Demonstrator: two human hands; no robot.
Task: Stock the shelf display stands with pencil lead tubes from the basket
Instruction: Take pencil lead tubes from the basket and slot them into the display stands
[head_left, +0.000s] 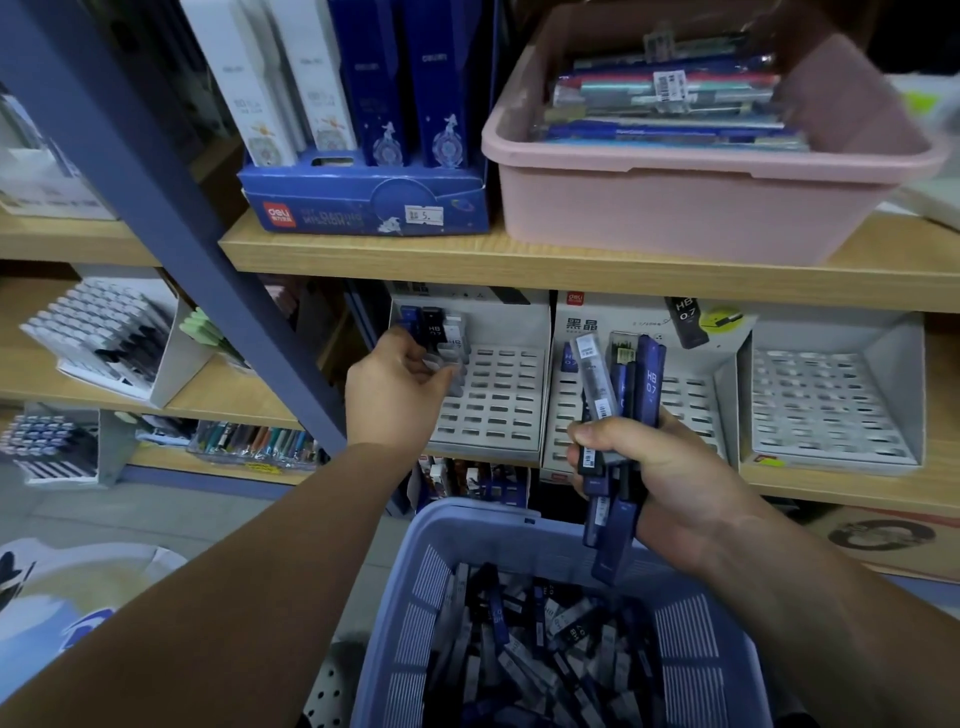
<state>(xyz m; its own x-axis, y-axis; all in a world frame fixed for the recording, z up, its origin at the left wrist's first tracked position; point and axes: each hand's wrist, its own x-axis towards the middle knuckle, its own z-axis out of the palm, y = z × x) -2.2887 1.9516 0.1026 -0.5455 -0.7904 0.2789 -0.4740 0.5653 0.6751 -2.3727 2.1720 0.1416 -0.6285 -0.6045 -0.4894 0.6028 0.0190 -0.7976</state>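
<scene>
Currently: left hand (400, 387) is at the upper-left corner of the left display stand (506, 410). Thumb and curled fingertips close on a clear tube (456, 376) standing at the slotted grid; the contact is somewhat blurred. Right hand (660, 467) is in a fist, clamped round a bundle of lead tubes (623, 384). The tubes stick out above and below the fingers, in front of the middle display stand (691, 400). Basket (467, 525) sits below both hands, holding loose tubes (535, 639).
</scene>
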